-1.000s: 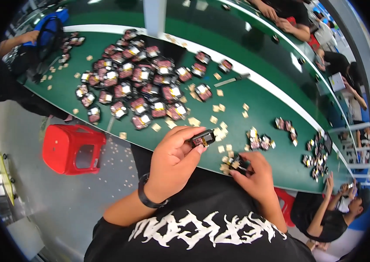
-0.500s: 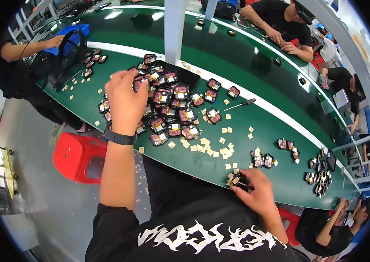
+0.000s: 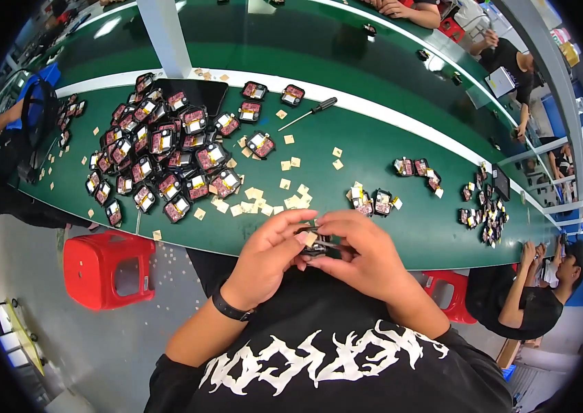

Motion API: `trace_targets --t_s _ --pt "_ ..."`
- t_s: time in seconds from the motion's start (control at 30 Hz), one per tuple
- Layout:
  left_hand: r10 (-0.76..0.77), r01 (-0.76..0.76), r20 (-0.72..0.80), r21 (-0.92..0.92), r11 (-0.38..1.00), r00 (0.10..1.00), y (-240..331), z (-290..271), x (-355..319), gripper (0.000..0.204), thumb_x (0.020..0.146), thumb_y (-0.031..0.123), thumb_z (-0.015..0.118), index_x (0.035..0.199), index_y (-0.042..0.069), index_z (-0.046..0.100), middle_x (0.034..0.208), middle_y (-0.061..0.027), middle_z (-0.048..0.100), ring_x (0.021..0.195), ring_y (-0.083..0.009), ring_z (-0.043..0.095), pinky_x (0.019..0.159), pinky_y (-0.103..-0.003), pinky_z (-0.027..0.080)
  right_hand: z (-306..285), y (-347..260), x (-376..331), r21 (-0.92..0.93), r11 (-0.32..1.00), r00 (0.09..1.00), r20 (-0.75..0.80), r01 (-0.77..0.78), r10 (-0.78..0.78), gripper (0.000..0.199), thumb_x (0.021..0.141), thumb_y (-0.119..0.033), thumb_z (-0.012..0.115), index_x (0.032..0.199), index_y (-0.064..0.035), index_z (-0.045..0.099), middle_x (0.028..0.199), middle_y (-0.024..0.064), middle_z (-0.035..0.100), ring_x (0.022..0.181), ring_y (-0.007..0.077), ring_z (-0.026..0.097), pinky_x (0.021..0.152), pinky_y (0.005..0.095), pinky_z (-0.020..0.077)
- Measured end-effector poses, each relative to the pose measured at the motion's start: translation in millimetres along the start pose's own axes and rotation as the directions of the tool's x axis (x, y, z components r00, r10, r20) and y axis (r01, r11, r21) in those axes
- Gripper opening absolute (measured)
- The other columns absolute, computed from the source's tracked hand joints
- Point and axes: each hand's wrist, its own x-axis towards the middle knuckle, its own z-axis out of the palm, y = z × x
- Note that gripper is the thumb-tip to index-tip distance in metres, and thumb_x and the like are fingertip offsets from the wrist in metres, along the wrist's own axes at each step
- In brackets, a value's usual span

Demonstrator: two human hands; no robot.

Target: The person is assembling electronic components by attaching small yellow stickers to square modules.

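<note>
Both my hands meet just over the table's near edge, closed around a small black-cased electronic module (image 3: 315,252). My left hand (image 3: 264,258) grips its left side, the thumb near a small tan square (image 3: 310,239) at the module. My right hand (image 3: 367,258) is closed at the other side; a thin grey metal tool (image 3: 333,246), perhaps tweezers, runs from its fingers to the module. Fingers hide most of the module. Beyond my left hand lies a big heap of black-cased modules (image 3: 162,140) with red boards and white labels. Loose tan squares (image 3: 257,199) are scattered between.
A screwdriver (image 3: 308,113) lies on the green table (image 3: 360,138), near a flat black panel (image 3: 202,95). More modules (image 3: 382,202) sit to the right, with another pile (image 3: 487,213) farther off. Red stools (image 3: 109,270) stand by the near edge. Co-workers (image 3: 528,289) sit around.
My left hand has come back from the heap to my right hand at the near edge, and both now hold a module. The view has swung to the right.
</note>
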Motion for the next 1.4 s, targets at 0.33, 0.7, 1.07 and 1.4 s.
trace_targets --t_s 0.33,0.7,1.07,1.4 --pt "0.273 -0.296 0.133 0.203 0.933 0.953 -24 -8 2 0.039 0.1 -0.008 0.056 0.138 -0.002 0.052 0.144 -0.012 0.053 0.124 -0.0195 0.06 0.104 -0.035 0.051 6 6 -14 0.505 0.788 0.914 0.001 -0.351 0.406 0.021 0.09 -0.006 0.08 0.107 -0.002 0.069 0.086 0.0023 0.063 0.069 0.0064 0.054 0.059 0.0244 0.0434" --pt "0.008 0.002 0.024 -0.384 0.923 1.0 3 19 -12 0.085 0.085 -0.01 0.046 0.164 0.008 0.022 0.167 -0.0202 0.028 0.138 -0.0352 0.053 0.112 -0.052 0.047 5 5 -11 -0.076 0.984 0.983 -0.073 0.162 -0.167 0.02 0.085 -0.008 0.081 0.103 -0.0048 0.075 0.088 0.0078 0.069 0.069 0.0216 0.066 0.062 0.0334 0.0545" --pt "0.493 -0.418 0.202 0.826 0.379 0.846 -6 11 -16 0.062 0.09 -0.016 0.052 0.149 0.0 0.039 0.147 -0.0222 0.053 0.113 -0.0273 0.067 0.09 -0.035 0.057 -6 19 -28 -0.099 0.981 0.972 -0.178 -0.169 0.15 0.034 0.09 -0.016 0.08 0.07 0.0013 0.058 0.066 0.009 0.057 0.054 0.0204 0.05 0.051 0.0338 0.0377" --pt "0.524 -0.319 0.113 0.892 0.321 0.844 -1 3 -10 0.039 0.092 -0.013 0.058 0.129 -0.003 0.06 0.125 -0.0182 0.07 0.108 -0.0286 0.073 0.094 -0.035 0.056 6 -6 -20 -0.014 0.975 0.972 -0.073 -0.224 0.222 0.014 0.098 -0.009 0.07 0.105 -0.0014 0.062 0.083 0.013 0.068 0.067 0.0245 0.068 0.062 0.0359 0.053"
